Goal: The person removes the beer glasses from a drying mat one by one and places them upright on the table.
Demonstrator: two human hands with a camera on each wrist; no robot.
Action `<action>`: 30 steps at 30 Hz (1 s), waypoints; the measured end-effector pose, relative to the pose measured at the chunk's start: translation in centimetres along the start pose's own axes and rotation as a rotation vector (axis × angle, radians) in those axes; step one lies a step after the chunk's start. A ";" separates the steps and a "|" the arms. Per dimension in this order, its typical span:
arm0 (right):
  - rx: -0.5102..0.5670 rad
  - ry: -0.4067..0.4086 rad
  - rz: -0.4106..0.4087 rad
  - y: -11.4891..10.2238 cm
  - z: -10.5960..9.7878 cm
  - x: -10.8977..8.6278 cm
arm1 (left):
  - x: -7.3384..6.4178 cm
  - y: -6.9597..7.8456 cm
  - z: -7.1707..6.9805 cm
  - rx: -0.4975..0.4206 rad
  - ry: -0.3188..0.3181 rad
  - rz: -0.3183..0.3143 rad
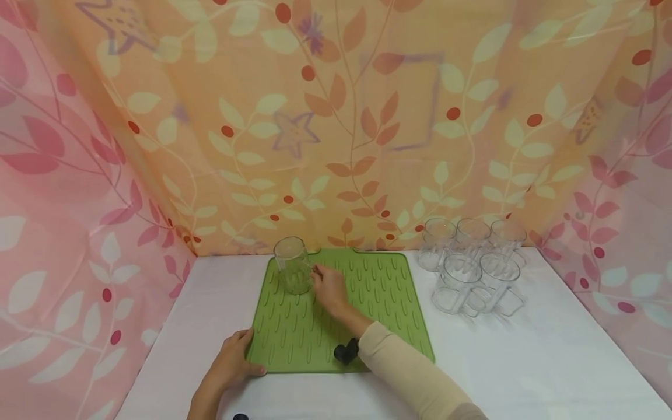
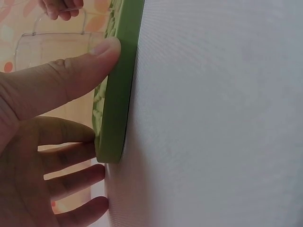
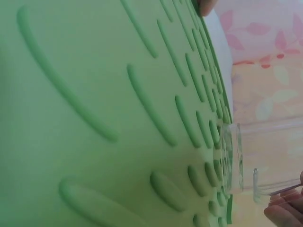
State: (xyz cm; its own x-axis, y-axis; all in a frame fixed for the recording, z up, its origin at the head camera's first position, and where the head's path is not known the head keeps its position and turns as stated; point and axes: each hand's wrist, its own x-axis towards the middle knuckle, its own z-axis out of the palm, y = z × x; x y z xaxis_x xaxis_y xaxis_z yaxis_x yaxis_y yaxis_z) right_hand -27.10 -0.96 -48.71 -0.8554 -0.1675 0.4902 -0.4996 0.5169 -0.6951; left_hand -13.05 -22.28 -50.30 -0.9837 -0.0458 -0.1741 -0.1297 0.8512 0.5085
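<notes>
A clear glass mug [image 1: 294, 271] stands upright at the back left of the green ridged mat [image 1: 310, 344]. My right hand [image 1: 331, 289] grips its handle from the right. In the right wrist view the base of the mug [image 3: 232, 158] is at the ridges, with fingertips [image 3: 284, 213] at the handle. My left hand [image 1: 231, 359] touches the front left corner of the mat, its thumb along the front edge and fingers at the left side. The left wrist view has the thumb [image 2: 71, 78] straight over the mat's edge [image 2: 116, 104].
Several more clear glass mugs [image 1: 462, 280] stand in two rows to the right of the mat on the white table [image 1: 551, 361]. A black camera mount [image 1: 346, 352] shows under my right wrist. Patterned curtains [image 1: 341, 116] close off the back and sides.
</notes>
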 end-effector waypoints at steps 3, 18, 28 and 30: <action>0.004 0.000 -0.023 0.4 -0.3 0.2 | 0.1 0.1 0.0 -0.004 -0.002 -0.002; 0.107 -0.046 -0.032 1.3 -3.6 -1.0 | 0.0 -0.2 0.0 0.000 0.001 -0.002; 0.155 -0.050 0.007 0.9 -6.9 -1.8 | 0.0 0.0 0.0 0.001 -0.006 0.004; 0.152 -0.046 0.013 0.8 -7.5 -1.9 | 0.0 0.0 0.0 0.003 -0.009 0.003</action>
State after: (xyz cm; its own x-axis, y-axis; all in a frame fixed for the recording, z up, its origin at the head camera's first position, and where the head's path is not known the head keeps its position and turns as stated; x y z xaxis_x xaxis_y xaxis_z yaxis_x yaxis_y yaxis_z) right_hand -24.82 6.10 -46.25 -0.8657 -0.2019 0.4580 -0.5001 0.3870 -0.7747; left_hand -13.04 -22.31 -50.29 -0.9828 -0.0387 -0.1805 -0.1266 0.8528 0.5067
